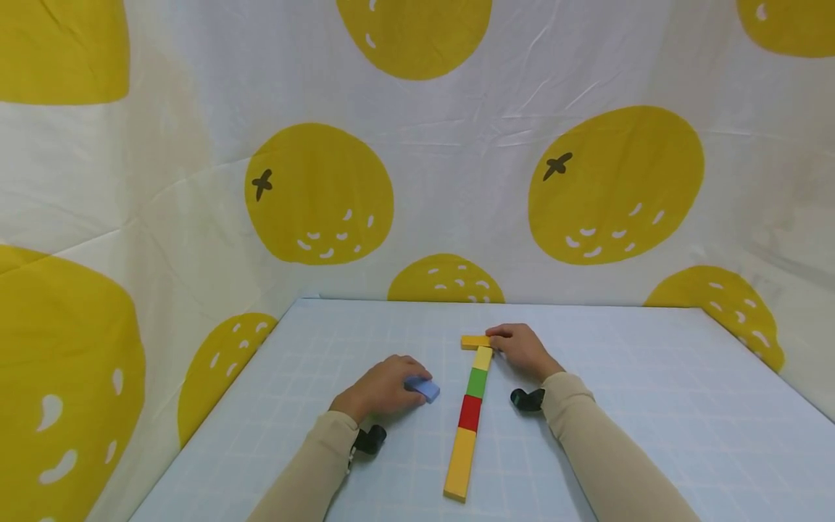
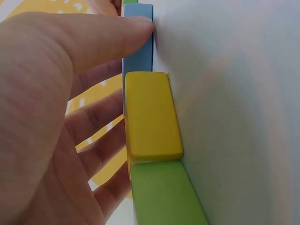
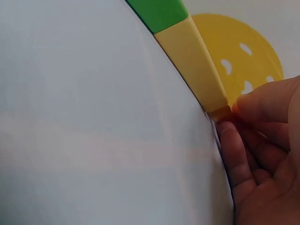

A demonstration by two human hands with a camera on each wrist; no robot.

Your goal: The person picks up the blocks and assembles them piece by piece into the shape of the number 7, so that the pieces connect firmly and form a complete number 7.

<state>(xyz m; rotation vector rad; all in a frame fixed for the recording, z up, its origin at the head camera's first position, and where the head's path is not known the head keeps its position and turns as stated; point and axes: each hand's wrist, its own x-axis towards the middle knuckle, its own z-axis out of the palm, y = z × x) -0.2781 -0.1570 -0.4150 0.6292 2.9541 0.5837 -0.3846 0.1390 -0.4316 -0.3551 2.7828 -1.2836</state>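
In the head view my left hand (image 1: 386, 388) grips a blue block (image 1: 427, 389) left of the row. The left wrist view shows the thumb against the blue block (image 2: 138, 63) and fingers behind it; a yellow block (image 2: 152, 115) and a green block (image 2: 166, 192) stand alongside, mostly hidden by my hand in the head view. At the row's far end my right hand (image 1: 522, 349) pinches the right end of an orange-yellow block (image 1: 472, 342) lying crosswise. Running nearer from it are pale yellow (image 1: 483, 357), green (image 1: 477, 383), red (image 1: 470, 412) and long orange-yellow (image 1: 460, 464) blocks.
Light blue checked cloth covers the table (image 1: 685, 406). A white curtain (image 1: 457, 181) with large yellow fruit shapes hangs behind its back edge and along the left side. Small black cameras are strapped at the left wrist (image 1: 372, 439) and right wrist (image 1: 527, 399).
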